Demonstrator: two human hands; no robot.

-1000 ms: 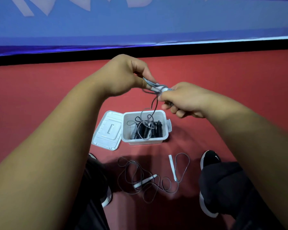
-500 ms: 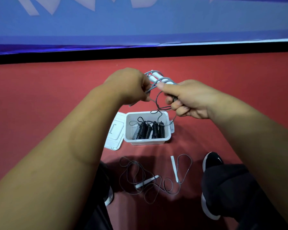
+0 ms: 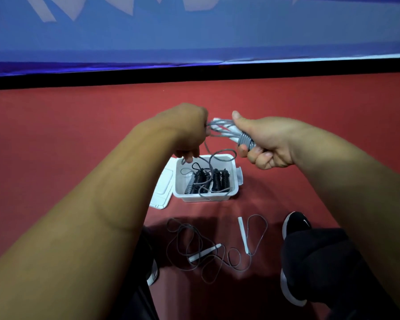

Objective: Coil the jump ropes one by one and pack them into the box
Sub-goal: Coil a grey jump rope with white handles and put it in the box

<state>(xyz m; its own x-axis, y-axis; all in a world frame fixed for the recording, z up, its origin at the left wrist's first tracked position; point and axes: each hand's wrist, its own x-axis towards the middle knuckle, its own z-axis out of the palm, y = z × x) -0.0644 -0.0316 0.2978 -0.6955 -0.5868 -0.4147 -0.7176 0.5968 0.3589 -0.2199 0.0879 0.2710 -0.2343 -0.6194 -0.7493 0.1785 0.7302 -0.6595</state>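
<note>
Red floor (image 3: 79, 135) lies under me; the grey jump rope (image 3: 226, 131) stretches between my hands above the white box (image 3: 235, 172). My right hand (image 3: 270, 144) grips its wound end and white handles, and my left hand (image 3: 185, 128) pinches the strands. Its tail droops into the box among coiled black ropes (image 3: 215, 181). Another rope (image 3: 203, 252) lies loose near my shoe (image 3: 296, 224).

Bare forearms (image 3: 102, 204); blk trousers (image 3: 321, 262); blk shoes (image 3: 295, 225) w/ white soles, white logo.

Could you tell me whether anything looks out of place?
One grey jump rope lies in a loose tangle on the floor near the box. The half-wound rope in the right hand trails slack over the box.
</note>
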